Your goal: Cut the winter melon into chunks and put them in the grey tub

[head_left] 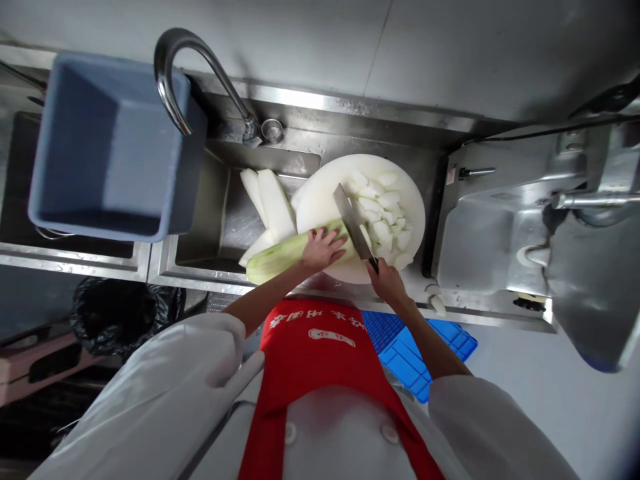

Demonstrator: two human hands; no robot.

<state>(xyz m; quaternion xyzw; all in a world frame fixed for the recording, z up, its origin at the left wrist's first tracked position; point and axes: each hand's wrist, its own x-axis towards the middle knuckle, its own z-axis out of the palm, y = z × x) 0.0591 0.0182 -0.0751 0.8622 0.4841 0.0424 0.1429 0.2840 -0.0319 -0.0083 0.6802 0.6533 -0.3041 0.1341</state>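
Nearest, below the round white board [317,193], a red apron [325,363] shows white characters, too small to read surely. At the board's near edge, the right hand [389,281] wraps its fingers round a cleaver [351,221], hiding most of the handle. Left hand [323,250], fingers spread, rests on a pale green gourd [275,260] overhanging the board's left side. White pieces [384,232] cover the board's right.

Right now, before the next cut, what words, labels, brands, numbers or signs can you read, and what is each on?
None reads surely enough to quote.
Apron: white characters across it, upside down and too blurred.
White badge on it: marks too small.
Sticker by the right-hand basin: too small.
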